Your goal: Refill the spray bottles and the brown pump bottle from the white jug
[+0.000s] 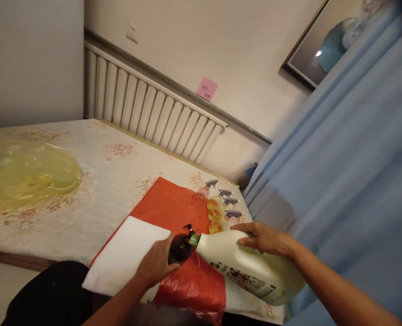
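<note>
My left hand [158, 261] is wrapped round a dark brown bottle [181, 248] standing on a red plastic sheet [167, 203]. In my right hand [267, 240] is a large cream-coloured jug [251, 267], tipped on its side with its green spout [194, 240] at the bottle's mouth. Whether liquid is flowing cannot be made out. A black pump head [189, 227] shows just behind the bottle. Beyond the jug stand several clear spray bottles [216, 213] with grey triggers, some holding yellow liquid. Beside my left hand lies a white cloth [119, 258].
A floral-covered bed or table [102, 172] holds a large yellow plastic bag [27, 174] at the left. Behind it are a radiator [146, 99] and a wall with a pink note [206, 88]. A blue curtain [340, 172] hangs close on the right. A black rounded object [51, 294] is at the lower left.
</note>
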